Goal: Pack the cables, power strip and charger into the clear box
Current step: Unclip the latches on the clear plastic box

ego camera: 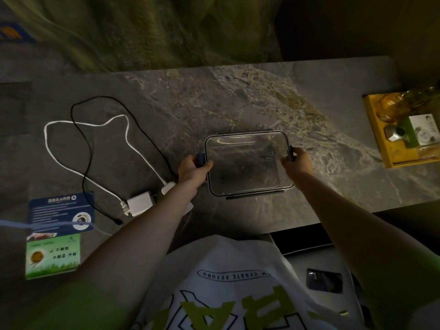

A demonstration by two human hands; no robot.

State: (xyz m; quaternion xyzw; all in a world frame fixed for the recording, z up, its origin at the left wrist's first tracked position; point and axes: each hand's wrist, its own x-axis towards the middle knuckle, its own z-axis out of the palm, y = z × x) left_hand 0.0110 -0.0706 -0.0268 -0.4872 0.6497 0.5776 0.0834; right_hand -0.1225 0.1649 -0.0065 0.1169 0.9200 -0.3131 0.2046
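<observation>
A clear box [245,163] with a lid and dark side clips sits on the marble table in front of me. My left hand [194,169] grips the clip on its left side. My right hand [297,163] grips the clip on its right side. Left of the box lie a white charger [139,203], a looping white cable [71,163] and a thin black cable [88,139]. A white power strip [168,188] shows only partly, hidden under my left forearm.
A blue card [60,210] and a green card [53,256] lie at the table's near left. A yellow tray [390,148] with bottles and a small box stands at the right edge. The table's front edge runs just below the box.
</observation>
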